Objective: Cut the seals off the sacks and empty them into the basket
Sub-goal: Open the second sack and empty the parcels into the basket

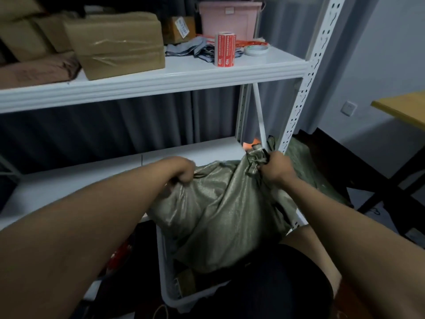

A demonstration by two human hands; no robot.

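Green sack point(220, 208) held over the white basket point(167, 268).
Left hand point(181, 170) grips the sack's left corner; right hand point(274, 168) clamps the tied neck at far right (a dark tool there, indistinct).

An olive-green woven sack point(220, 210) sits bulging and full, its lower end resting down inside a white plastic basket point(167, 293), its upper part leaning toward the shelf; the fabric shines faintly and creases in long folds; its neck is gathered tight at the upper right, bound by a dark seal point(255, 149) with a bit of orange showing beside it; the basket stands on the floor below the shelf, with brownish items dimly visible at its bottom; a second green sack point(301, 155) lies just behind, right of the post.
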